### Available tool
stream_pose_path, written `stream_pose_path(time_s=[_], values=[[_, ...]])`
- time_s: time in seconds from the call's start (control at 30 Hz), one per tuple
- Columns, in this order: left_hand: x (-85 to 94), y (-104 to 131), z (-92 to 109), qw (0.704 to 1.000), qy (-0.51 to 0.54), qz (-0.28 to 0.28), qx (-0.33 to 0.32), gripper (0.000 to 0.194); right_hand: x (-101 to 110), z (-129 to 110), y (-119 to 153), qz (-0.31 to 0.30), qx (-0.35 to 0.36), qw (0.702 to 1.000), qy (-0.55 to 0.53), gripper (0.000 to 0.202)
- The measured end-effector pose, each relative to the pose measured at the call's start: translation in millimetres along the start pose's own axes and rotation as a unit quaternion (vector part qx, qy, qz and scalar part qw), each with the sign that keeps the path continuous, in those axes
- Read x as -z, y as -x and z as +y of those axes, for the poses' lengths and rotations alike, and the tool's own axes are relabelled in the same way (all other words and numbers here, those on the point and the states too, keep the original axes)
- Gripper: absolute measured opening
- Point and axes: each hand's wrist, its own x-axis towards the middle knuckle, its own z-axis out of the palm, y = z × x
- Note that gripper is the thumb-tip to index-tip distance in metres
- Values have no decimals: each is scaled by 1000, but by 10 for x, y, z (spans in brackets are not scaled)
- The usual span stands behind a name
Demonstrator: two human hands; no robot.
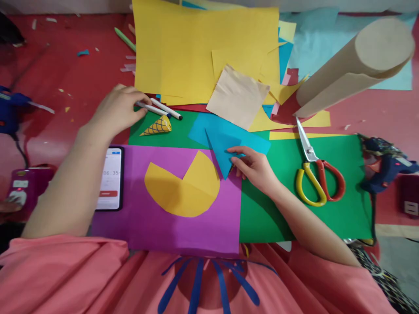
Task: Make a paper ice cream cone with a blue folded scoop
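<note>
My left hand (pixel 119 107) reaches to the upper left, its thumb and fingers closed on the end of a white marker (pixel 153 108). A second white marker (pixel 166 109) with a black tip lies alongside. Just below sits a small yellow paper cone (pixel 157 126) with dark crossed lines. A yellow paper disc with a wedge cut out (pixel 183 192) lies on the purple sheet (pixel 183 235). My right hand (pixel 250 168) is curled at the edge of a blue paper piece (pixel 225 152); something small and dark shows at its fingertips, too hidden to name.
Scissors (pixel 310 157) with yellow and red handles lie on the green sheet (pixel 278 218). A phone (pixel 113 179) rests at left. A beige paper roll (pixel 353 65) stands at back right. Yellow sheets (pixel 190 48) cover the back. Glue guns (pixel 389 170) flank both sides.
</note>
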Motion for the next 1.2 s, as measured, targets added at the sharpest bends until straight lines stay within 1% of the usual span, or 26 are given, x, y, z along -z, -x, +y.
stream_pose_path(time_s=[0.07, 0.17, 0.2, 0.27, 0.33, 0.37, 0.4, 0.43, 0.47, 0.5, 0.57, 0.6, 0.67, 0.73, 0.8, 0.9, 1.0, 1.1, 1.2], values=[[9, -2, -49, 1000, -2, -15, -11, 30, 5, 0, 0, 4, 12, 1000, 27, 26], [106, 31, -83, 999, -25, -42, -18, 36, 8, 7, -4, 4, 19, 999, 48, 23], [156, 59, -67, 998, -35, -40, -16, 37, 8, 10, -6, 2, 17, 999, 47, 22], [263, 150, 37, 998, -55, -2, -7, 38, 6, 14, -10, -2, 6, 999, 33, 21], [341, 284, 251, 996, -49, 73, -5, 34, 8, 16, -15, -2, -9, 1000, 4, 21], [354, 363, 399, 994, -25, 107, -17, 31, 10, 17, -19, -2, -16, 1000, -16, 22], [346, 447, 567, 994, 9, 101, -51, 27, 13, 16, -24, 0, -23, 999, -39, 23], [314, 531, 750, 988, 51, 102, -101, 21, 17, 15, -29, 2, -26, 998, -65, 24], [260, 613, 939, 982, 90, 89, -139, 16, 20, 12, -35, 5, -26, 995, -92, 24], [187, 690, 1122, 979, 118, 45, -159, 13, 23, 7, -40, 9, -25, 992, -120, 23], [5, 813, 1436, 965, 171, -9, -199, 13, 27, -6, -51, 11, -28, 984, -176, 23], [-92, 857, 1551, 958, 192, -23, -213, 14, 29, -13, -55, 9, -34, 979, -202, 24], [-272, 910, 1683, 951, 208, -33, -227, 18, 35, -23, -64, 5, -58, 967, -247, 29], [-411, 930, 1701, 940, 233, -30, -246, 17, 46, -26, -73, 4, -81, 956, -281, 32], [-503, 938, 1658, 925, 260, -22, -276, 17, 62, -21, -83, -3, -100, 947, -305, 29], [-567, 954, 1589, 900, 292, -21, -322, 22, 82, -11, -95, -38, -117, 938, -323, 20], [-577, 966, 1580, 882, 317, -30, -347, 21, 87, -12, -97, -71, -144, 925, -343, 20], [-575, 968, 1597, 880, 309, -20, -359, 19, 83, -29, -93, -81, -168, 915, -357, 22], [-583, 974, 1593, 894, 244, 12, -375, 20, 73, -41, -90, -67, -164, 918, -356, 24]])
